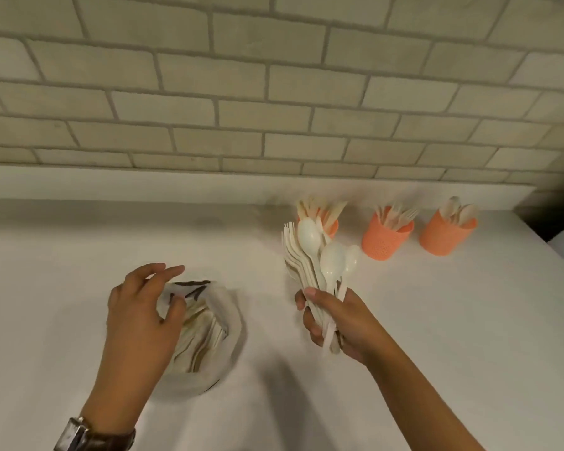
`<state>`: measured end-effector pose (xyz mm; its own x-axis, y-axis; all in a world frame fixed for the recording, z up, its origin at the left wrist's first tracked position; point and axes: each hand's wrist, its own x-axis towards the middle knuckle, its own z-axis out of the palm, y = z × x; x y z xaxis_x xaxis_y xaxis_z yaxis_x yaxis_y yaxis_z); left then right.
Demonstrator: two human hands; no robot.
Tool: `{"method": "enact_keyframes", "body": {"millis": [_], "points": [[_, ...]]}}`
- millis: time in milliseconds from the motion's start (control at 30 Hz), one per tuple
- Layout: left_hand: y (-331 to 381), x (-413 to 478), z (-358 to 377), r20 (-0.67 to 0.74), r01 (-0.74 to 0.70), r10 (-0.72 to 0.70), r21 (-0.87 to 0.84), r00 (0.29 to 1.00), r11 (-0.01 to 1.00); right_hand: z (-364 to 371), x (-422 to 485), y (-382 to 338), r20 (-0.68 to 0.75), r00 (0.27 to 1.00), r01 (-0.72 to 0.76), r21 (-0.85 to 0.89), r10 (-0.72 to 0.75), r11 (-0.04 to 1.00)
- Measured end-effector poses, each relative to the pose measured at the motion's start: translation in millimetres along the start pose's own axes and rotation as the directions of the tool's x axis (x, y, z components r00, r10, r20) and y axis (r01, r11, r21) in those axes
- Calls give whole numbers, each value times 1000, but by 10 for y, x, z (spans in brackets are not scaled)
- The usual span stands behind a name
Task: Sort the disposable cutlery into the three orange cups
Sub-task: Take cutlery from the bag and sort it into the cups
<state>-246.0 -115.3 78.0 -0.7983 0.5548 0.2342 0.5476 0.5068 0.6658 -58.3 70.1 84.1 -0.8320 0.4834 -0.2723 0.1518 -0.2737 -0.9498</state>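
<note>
Three orange cups stand in a row at the back right of the white counter: the left cup (pixel 333 226), partly hidden behind the bundle I hold, the middle cup (pixel 385 239) and the right cup (pixel 445 234). Each holds pale cutlery. My right hand (pixel 339 323) grips a bundle of white plastic forks and spoons (pixel 316 255) by the handles, heads up, in front of the left cup. My left hand (pixel 140 317) hovers over a clear plastic bag of cutlery (pixel 209 330), its fingers loosely curled at the bag's opening. I cannot tell whether they pinch the plastic.
A light brick-pattern wall (pixel 274 92) backs the white counter (pixel 437 336). The counter ends at a dark gap (pixel 551 219) on the far right. A watch (pixel 85 434) is on my left wrist.
</note>
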Motion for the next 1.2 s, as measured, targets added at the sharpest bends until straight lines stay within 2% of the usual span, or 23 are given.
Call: {"method": "enact_keyframes", "body": {"millis": [133, 233, 367, 767, 1067, 1200], "points": [[579, -36, 456, 108, -120, 148, -231, 983, 966, -433, -203, 32, -104, 993, 82, 213, -61, 974], [1050, -166, 884, 216, -100, 193, -377, 957, 921, -806, -383, 36, -139, 984, 149, 267, -115, 952], [1678, -388, 1455, 313, -33, 200, -467, 928, 883, -1382, -649, 15, -190, 975, 168, 301, -114, 939], [3097, -899, 2589, 326, 149, 60, -578, 943, 802, -2820, -1119, -41, -213, 972, 126, 122, -98, 985], [3402, -910, 2877, 326, 222, -33, -562, 945, 797, -3086, -1092, -96, -114, 989, 117, 224, -93, 968], [3395, -867, 2924, 283, 222, -75, -533, 956, 816, -3095, -1034, -114, -133, 987, 119, 217, -91, 969]]}}
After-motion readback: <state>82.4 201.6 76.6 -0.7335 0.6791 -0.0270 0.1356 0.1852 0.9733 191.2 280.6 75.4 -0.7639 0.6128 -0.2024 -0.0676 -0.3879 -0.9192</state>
